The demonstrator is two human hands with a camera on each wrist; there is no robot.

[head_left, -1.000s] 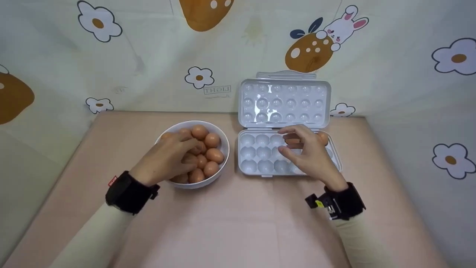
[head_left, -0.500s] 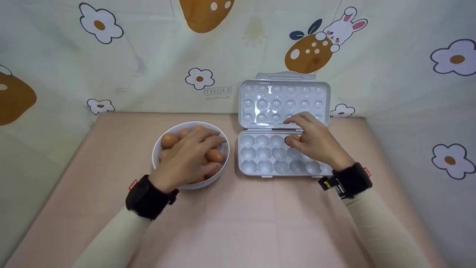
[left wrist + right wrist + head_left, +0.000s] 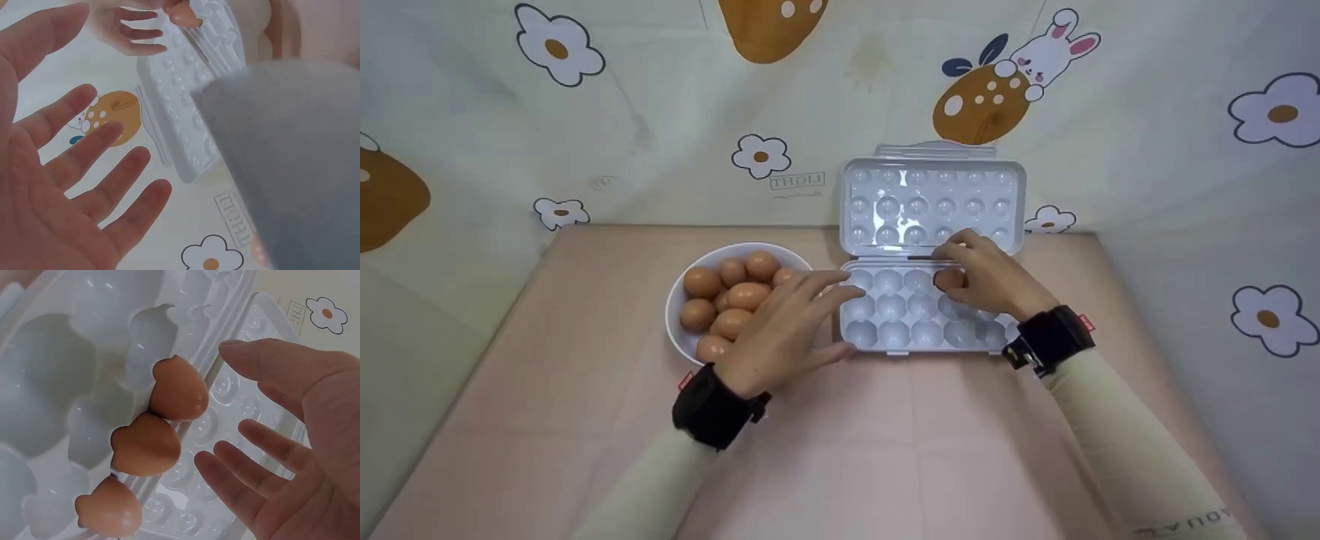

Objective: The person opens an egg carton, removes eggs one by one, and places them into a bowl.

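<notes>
My left hand [image 3: 780,330] is held over the right side of a white bowl [image 3: 672,330] of brown eggs [image 3: 703,283]. Its fingers are spread and the palm holds nothing, as the left wrist view shows. To its right lies a white plastic egg carton [image 3: 892,307], lid up. Beside an egg [image 3: 950,280] in the carton's back row is my right hand [image 3: 994,277]. Three eggs in a row, including this egg [image 3: 179,388], sit in carton cups in the right wrist view. There my right fingers [image 3: 236,481] stand apart from the eggs, holding nothing.
The carton's lid [image 3: 934,202] leans up at the table's back edge, near a patterned cloth backdrop [image 3: 660,112]. Cups in the carton's left and front parts hold no eggs. A pink cover lies on the table [image 3: 840,465].
My left hand has come up out of the bowl and moved right, toward the carton. My right hand shifted slightly back, and an egg beside its thumb has come into view.
</notes>
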